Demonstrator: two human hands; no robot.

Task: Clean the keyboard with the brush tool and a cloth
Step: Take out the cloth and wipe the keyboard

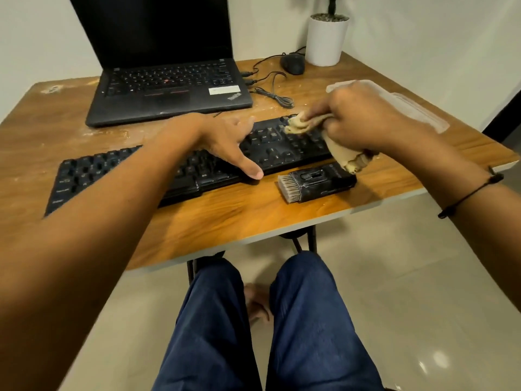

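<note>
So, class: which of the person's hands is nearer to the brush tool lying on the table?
Right. The right hand, gripping the cloth, hovers just above and behind the brush tool. The left hand rests on the keyboard, further off to the brush's left.

A black keyboard (282,148) lies slanted across a wooden desk. A crumpled tan cloth (298,124) sits on its far right keys. A black brush tool (315,183), bristles pointing left, lies just beside the near edge.
</note>
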